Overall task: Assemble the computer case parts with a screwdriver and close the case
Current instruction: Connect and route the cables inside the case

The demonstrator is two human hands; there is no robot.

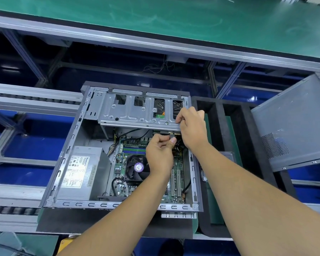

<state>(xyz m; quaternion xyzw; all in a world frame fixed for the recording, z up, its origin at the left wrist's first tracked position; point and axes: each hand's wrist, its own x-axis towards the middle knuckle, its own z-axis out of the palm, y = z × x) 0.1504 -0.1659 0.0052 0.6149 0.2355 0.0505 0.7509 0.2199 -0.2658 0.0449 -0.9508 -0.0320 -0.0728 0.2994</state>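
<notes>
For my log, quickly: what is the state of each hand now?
Left hand: closed, pinching a cable connector.
Right hand: closed, gripping the drive cage edge.

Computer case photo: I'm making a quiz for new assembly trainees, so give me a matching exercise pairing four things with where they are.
Things:
1. power supply
2. drive cage
3. side panel
4. CPU fan

Places:
A. outside the case, leaning at the right
B. far end of the case, its right corner held by the right hand
C. near-left corner of the case
D. on the motherboard, beside the left hand

Pairs: 1-C, 2-B, 3-A, 4-D
</notes>
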